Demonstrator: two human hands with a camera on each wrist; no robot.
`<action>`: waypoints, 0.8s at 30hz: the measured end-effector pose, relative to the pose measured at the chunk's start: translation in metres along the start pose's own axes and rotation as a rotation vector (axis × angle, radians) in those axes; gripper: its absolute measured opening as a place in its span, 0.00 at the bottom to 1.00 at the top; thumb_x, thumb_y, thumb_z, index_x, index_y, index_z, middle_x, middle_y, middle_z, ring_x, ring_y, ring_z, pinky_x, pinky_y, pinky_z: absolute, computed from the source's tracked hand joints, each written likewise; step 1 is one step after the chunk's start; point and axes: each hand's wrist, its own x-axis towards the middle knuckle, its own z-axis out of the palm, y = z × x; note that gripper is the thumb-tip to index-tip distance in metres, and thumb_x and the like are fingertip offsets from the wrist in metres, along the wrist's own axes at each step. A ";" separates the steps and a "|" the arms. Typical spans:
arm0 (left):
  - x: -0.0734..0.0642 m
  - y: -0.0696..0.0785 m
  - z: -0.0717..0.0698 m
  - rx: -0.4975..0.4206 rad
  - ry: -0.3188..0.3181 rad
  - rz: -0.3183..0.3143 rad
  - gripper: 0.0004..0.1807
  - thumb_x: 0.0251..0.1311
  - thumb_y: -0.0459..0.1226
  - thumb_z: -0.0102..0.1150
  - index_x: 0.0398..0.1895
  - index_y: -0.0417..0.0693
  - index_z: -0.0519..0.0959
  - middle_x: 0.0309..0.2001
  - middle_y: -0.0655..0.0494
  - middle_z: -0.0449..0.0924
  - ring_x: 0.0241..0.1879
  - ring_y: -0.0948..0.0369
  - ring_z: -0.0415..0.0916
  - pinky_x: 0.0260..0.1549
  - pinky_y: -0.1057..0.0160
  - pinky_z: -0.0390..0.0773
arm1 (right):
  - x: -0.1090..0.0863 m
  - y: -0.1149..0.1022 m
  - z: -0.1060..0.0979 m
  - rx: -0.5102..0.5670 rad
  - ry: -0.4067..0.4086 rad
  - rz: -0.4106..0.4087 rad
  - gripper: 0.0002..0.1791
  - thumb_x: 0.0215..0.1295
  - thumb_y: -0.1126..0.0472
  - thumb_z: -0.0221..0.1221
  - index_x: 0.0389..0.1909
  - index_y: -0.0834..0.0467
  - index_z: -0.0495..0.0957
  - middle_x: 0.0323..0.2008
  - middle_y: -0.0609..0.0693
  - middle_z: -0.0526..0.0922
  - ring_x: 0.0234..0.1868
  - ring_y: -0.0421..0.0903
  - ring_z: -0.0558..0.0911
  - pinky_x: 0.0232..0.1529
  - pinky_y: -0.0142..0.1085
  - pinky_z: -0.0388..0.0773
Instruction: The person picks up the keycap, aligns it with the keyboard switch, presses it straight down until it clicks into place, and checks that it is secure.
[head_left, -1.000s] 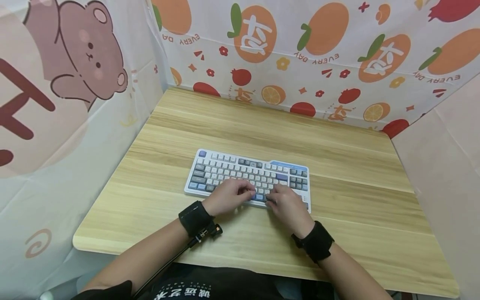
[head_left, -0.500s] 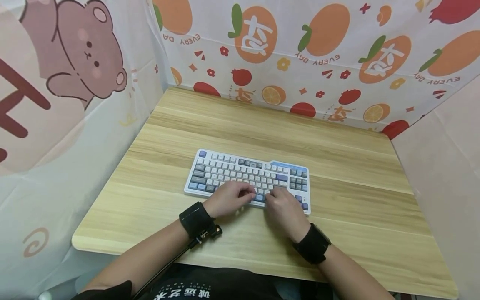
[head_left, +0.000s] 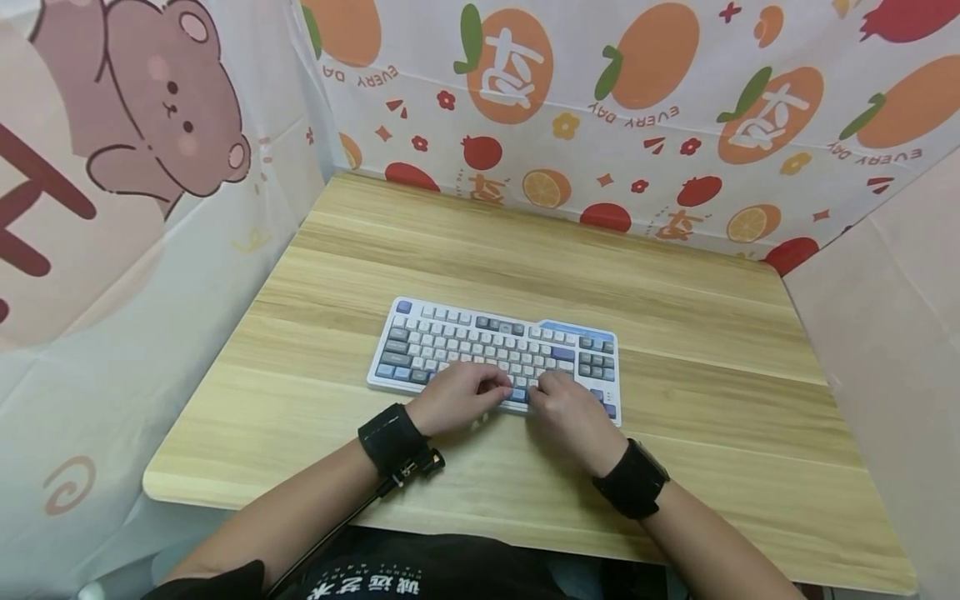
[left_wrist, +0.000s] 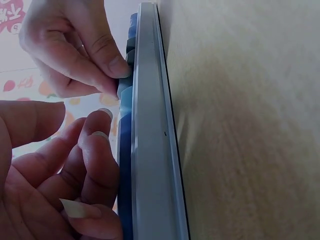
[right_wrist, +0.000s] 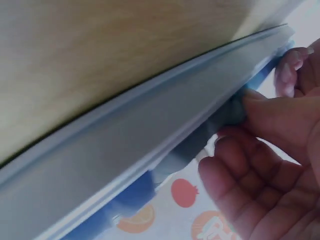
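A white-framed keyboard point(head_left: 450, 333) with white, grey and blue keycaps lies on the table. At its front row, just right of the light blue key, my right hand point(head_left: 573, 412) pinches a dark keycap point(right_wrist: 231, 111) between thumb and index finger. The keycap shows in the right wrist view, in line with the row along the keyboard's front edge point(left_wrist: 152, 125). Its other fingers hang loosely curled. My left hand point(head_left: 459, 396) hovers over the front row with relaxed, bent fingers and nothing between them; in the left wrist view its fingertips lie close beside the blue keys.
The wooden table point(head_left: 720, 433) extends around the keyboard. A printed fabric wall point(head_left: 585, 83) stands behind it, with a bear-print curtain point(head_left: 180, 100) at the left. Both wrists wear black straps point(head_left: 630, 479), and a cable point(head_left: 330, 537) runs along the left forearm.
My right hand has shifted a little to the left and its fingers have drawn closer together at the front-row keycap. The left hand stays almost where it was.
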 end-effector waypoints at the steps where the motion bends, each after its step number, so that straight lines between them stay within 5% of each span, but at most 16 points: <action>1: 0.000 0.000 0.000 0.002 -0.001 0.001 0.07 0.65 0.43 0.61 0.40 0.53 0.85 0.26 0.65 0.81 0.21 0.68 0.74 0.27 0.67 0.75 | -0.001 0.001 0.000 0.006 -0.011 -0.010 0.11 0.52 0.77 0.64 0.34 0.61 0.84 0.31 0.50 0.76 0.33 0.44 0.75 0.32 0.32 0.77; 5: 0.000 0.000 0.000 0.008 -0.004 0.001 0.07 0.65 0.43 0.61 0.40 0.53 0.85 0.25 0.67 0.80 0.20 0.68 0.74 0.27 0.67 0.75 | -0.001 0.007 0.000 0.063 -0.049 -0.026 0.11 0.55 0.75 0.64 0.37 0.60 0.84 0.32 0.50 0.77 0.34 0.43 0.74 0.33 0.31 0.77; 12: -0.001 0.001 0.001 0.022 -0.010 -0.003 0.07 0.65 0.43 0.61 0.39 0.53 0.85 0.24 0.67 0.80 0.20 0.68 0.74 0.26 0.67 0.74 | -0.002 0.012 0.007 0.249 -0.039 0.069 0.08 0.60 0.67 0.66 0.41 0.59 0.87 0.30 0.46 0.77 0.33 0.38 0.73 0.34 0.30 0.76; 24: 0.000 0.006 0.003 0.103 -0.017 0.018 0.08 0.65 0.43 0.61 0.42 0.53 0.86 0.32 0.64 0.84 0.28 0.68 0.76 0.30 0.65 0.76 | -0.005 0.011 0.011 0.201 0.022 0.058 0.05 0.61 0.69 0.64 0.37 0.60 0.86 0.30 0.46 0.74 0.33 0.41 0.72 0.34 0.32 0.74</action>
